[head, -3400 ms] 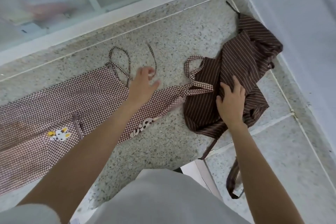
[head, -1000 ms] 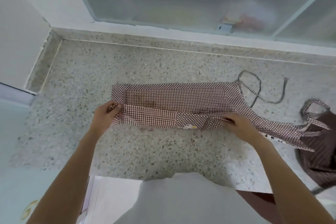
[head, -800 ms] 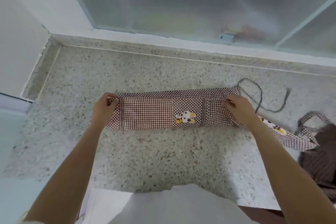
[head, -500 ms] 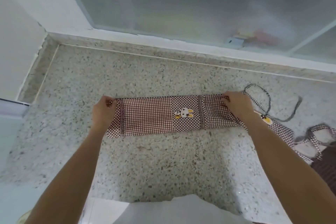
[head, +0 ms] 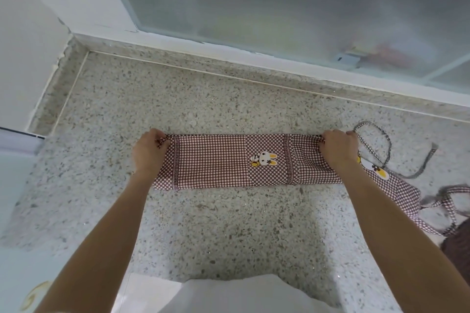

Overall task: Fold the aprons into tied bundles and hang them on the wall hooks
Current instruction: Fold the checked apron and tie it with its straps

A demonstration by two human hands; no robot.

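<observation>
A brown-and-white checked apron (head: pixel 216 160) lies on the speckled stone counter (head: pixel 229 231), folded into a long narrow strip with a rabbit patch facing up. My left hand (head: pixel 148 154) pinches the strip's left end at its far corner. My right hand (head: pixel 338 150) grips the strip's right part, where the bib narrows. The bib with a second rabbit patch trails off to the right, and its ties (head: pixel 386 145) loop loosely on the counter. A dark brown striped apron (head: pixel 457 244) shows only as a corner at the right edge.
A frosted glass window (head: pixel 279 2) with a white frame runs along the counter's far side. A white wall (head: pixel 25 46) closes the left end. The counter's near edge drops off at the bottom, by my grey clothing (head: pixel 241 295).
Both hands carried the apron's near edge over to the far side, narrowing it into a strip with the rabbit patch on top. Earlier I was at the striped apron on the right.
</observation>
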